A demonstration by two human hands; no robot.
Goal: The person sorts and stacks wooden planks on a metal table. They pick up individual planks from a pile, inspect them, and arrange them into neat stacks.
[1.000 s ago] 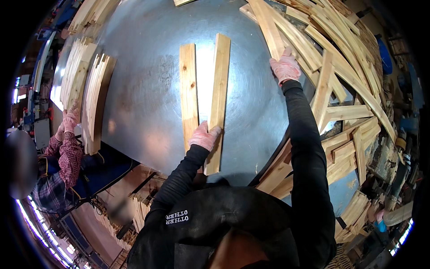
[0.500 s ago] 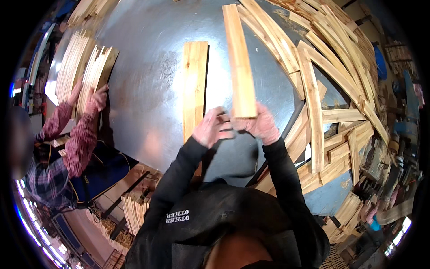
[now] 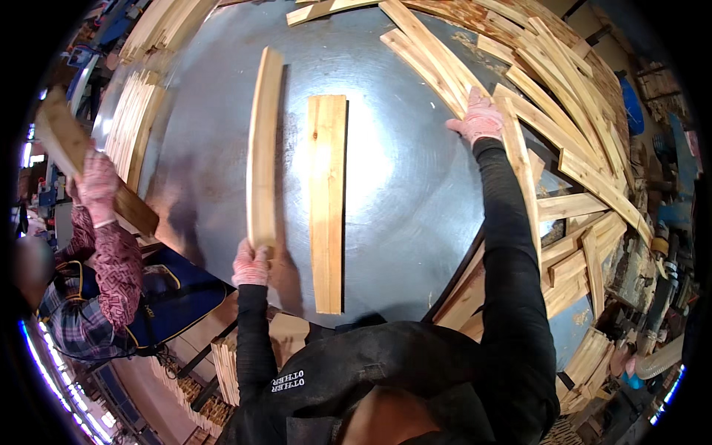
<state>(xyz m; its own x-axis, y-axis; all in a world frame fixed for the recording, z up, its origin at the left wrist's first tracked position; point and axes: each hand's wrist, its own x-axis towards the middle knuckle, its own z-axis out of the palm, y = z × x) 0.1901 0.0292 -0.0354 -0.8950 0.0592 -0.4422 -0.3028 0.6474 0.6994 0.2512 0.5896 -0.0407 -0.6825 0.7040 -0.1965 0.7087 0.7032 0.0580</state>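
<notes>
Held plank: a long, narrow, pale yellow wooden plank (image 3: 263, 148), left of centre, its near end tilted up off the metal, a shadow along its right side.
Middle plank: a flat, straight-edged wooden board (image 3: 327, 215) beside it, not touching, with a dark knot near its far end and visible grain.
Left hand: the pinkish-gloved left hand (image 3: 251, 264) pinches the held plank's near end.
Right hand: the gloved right hand (image 3: 477, 120) is spread, thumb out, at the near end of loose boards (image 3: 434, 55); firmness of contact cannot be told.
Tabletop: smooth grey metal tabletop (image 3: 215, 141), scuffed, glossy under glare.
Right side: a jumbled heap of planks (image 3: 601, 191), overlapping at angles.
Left side: a co-worker's gloved hands (image 3: 97, 182) hold a brown board (image 3: 65, 137) near a slat stack (image 3: 132, 122).
Workshop: bright lights (image 3: 55, 378) at the lower left.
</notes>
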